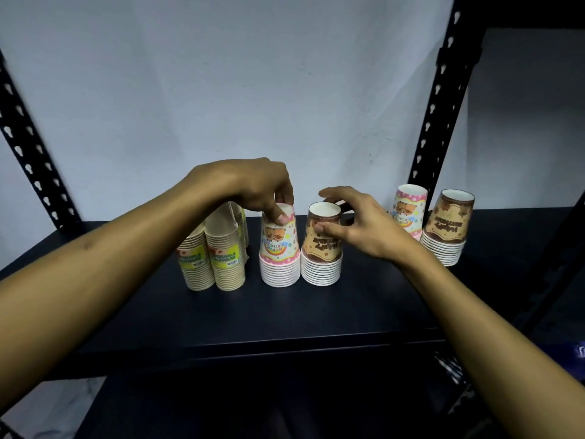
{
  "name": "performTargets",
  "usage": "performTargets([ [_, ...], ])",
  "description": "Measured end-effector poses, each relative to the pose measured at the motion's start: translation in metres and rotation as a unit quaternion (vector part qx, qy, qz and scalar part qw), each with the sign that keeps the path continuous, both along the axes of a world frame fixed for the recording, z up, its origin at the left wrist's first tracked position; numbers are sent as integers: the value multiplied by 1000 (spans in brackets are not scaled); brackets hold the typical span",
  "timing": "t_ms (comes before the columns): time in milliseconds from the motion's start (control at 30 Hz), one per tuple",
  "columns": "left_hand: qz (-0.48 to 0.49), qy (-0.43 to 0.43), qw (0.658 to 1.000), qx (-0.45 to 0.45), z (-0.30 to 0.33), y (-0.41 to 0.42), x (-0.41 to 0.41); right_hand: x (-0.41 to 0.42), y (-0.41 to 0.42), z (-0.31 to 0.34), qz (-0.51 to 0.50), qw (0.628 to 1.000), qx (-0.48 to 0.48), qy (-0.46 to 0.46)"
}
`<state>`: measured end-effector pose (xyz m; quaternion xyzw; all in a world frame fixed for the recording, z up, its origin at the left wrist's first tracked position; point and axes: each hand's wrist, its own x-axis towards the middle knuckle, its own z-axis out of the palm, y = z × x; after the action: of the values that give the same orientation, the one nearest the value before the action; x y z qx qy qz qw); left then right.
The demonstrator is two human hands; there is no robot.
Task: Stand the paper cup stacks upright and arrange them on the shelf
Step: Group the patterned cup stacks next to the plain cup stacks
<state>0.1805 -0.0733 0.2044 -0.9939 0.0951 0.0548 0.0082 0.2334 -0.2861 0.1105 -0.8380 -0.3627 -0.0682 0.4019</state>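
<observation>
Several cup stacks stand rim-down on the dark shelf [285, 315]. My left hand [253, 185] pinches the top of a pink birthday stack [279, 251] from above. Beside it stands a brown birthday stack [321, 248]; my right hand [357, 223] curls round its upper part, thumb on the front, fingers behind. Left of these stand beige wrapped stacks [210, 258] with yellow labels. Further right stand another pink stack [409, 210] and another brown stack [446, 226], the brown one leaning slightly.
Black perforated uprights [443, 99] frame the shelf at the right, and another upright [28, 153] at the left. A pale wall is close behind. A lower shelf board [253, 407] lies beneath. The shelf's front edge runs below my forearms.
</observation>
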Motion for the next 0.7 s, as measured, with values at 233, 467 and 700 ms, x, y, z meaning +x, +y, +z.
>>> performTargets([
  [233, 21, -1, 1000, 19, 5, 22, 30, 24, 29, -2, 4, 1000, 2, 0],
  [467, 38, 6, 999, 10, 6, 39, 50, 41, 50, 1, 1, 1000, -5, -7],
  [700, 42, 20, 999, 1, 9, 46, 53, 52, 57, 2, 6, 1000, -6, 12],
])
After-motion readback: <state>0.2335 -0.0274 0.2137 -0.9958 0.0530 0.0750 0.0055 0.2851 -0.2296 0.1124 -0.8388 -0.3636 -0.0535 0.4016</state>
